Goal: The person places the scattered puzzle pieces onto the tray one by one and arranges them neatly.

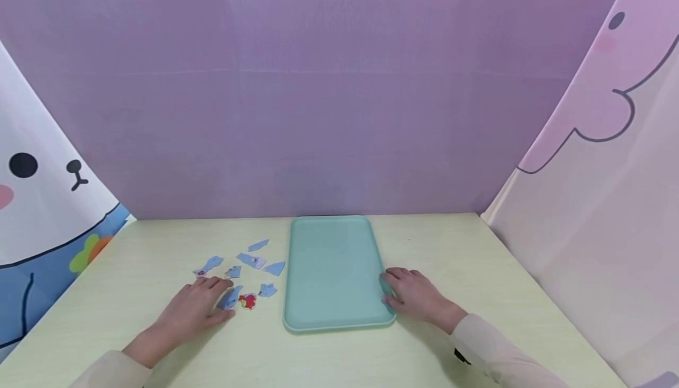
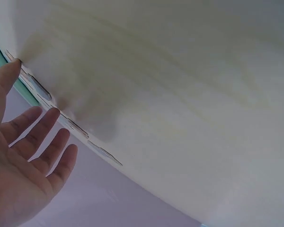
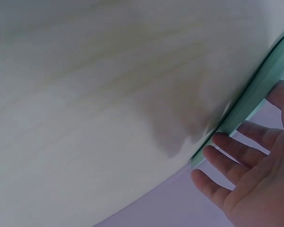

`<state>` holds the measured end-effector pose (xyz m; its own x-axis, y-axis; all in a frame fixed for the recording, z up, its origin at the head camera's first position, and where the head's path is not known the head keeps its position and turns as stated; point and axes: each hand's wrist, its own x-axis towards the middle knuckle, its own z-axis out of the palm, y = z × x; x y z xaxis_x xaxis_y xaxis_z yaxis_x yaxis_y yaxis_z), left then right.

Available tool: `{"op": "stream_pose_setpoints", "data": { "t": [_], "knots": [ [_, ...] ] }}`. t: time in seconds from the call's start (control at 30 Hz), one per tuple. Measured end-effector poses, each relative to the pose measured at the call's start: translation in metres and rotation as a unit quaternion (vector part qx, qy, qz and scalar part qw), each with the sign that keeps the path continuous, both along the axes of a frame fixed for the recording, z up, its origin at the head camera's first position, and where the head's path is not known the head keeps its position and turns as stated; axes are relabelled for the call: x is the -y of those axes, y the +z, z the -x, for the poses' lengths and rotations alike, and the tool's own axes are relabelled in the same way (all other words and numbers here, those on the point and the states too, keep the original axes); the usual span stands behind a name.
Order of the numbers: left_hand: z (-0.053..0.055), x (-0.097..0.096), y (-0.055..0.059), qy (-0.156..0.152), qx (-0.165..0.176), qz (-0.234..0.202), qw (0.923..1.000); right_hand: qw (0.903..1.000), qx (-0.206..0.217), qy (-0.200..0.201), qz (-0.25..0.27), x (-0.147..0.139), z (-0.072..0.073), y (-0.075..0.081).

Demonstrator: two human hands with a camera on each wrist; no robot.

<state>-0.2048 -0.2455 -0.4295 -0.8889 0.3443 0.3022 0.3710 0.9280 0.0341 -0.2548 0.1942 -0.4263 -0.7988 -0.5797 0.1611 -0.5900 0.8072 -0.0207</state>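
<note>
- Left hand point(image 1: 198, 304) lies flat on the counter point(image 1: 477, 270), fingers straight and relaxed, gripping nothing. The fingertips just reach the nearest blue paper scrap point(image 1: 230, 298); the left wrist view shows the palm open too.
- The other paper pieces point(image 1: 253, 260) fan out from that hand toward 12 and 1 o'clock, all lying flat. A red-printed piece point(image 1: 247, 301) sits just beside the fingertips at about 3 o'clock.
- Right hand point(image 1: 411, 293) has loosely spread fingers touching the right edge of the mint tray point(image 1: 331, 258), near its close corner. Doesn't look like a real grip, more of a rest against the rim.
- The tray's long axis runs 12 to 6, and it sits between the two hands. The scraps are all on its left, so the left hand is way nearer to them.
- Beyond that: purple backdrop point(image 1: 339, 81), cartoon curtains on both sides.
</note>
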Motion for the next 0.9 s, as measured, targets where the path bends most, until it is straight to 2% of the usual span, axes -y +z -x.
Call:
{"op": "stream_pose_setpoints", "data": {
  "t": [0.47,0.9],
  "knots": [
    [0.0046,-0.0022,-0.0010,-0.017,-0.026,0.000,0.9995,0.9999,-0.003,0.016,0.000,-0.0009,-0.0008,0.0002],
    [0.0058,-0.0062,0.0003,-0.014,-0.037,-0.003,0.9992,0.9996,0.017,0.022,0.003,-0.0027,0.0029,-0.0035]
  ]
}}
